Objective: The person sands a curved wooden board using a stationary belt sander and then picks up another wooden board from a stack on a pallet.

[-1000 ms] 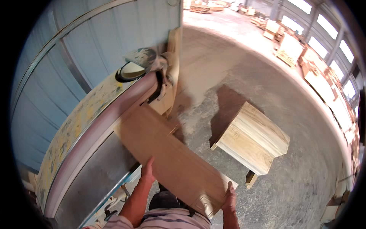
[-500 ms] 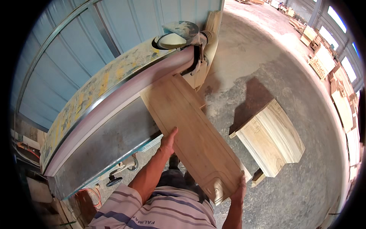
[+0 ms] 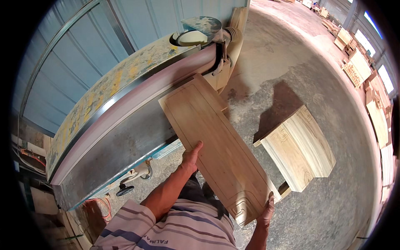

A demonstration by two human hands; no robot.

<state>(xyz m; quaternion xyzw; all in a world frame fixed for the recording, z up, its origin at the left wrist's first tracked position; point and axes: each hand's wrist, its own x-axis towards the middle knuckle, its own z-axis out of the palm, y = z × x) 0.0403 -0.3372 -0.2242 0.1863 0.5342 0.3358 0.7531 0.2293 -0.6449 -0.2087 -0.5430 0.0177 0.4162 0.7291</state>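
Observation:
A long wooden panel (image 3: 214, 146) with grooved border lines and a carved scroll at its near end is held slantwise in front of me. My left hand (image 3: 192, 156) grips its left edge near the middle, thumb lying on top. Closed on the near right corner is my right hand (image 3: 266, 211); its fingers under the wood are hidden. The panel's far end rests over the grey metal table (image 3: 121, 139) of a belt sander. Between that end and the pink upright sanding belt (image 3: 137, 102) a narrow strip of table shows.
Several carved wooden panels (image 3: 298, 148) lie stacked on the right above the concrete floor (image 3: 333, 108). A yellow-stained cover (image 3: 104, 87) tops the sander, and a ribbed hose (image 3: 234, 34) is at its far end. A black handwheel (image 3: 125, 190) sits below the table.
The panel's far end has come back from the sanding belt, opening a gap there. Both hands keep their grip, and the carved near end has turned more fully into view.

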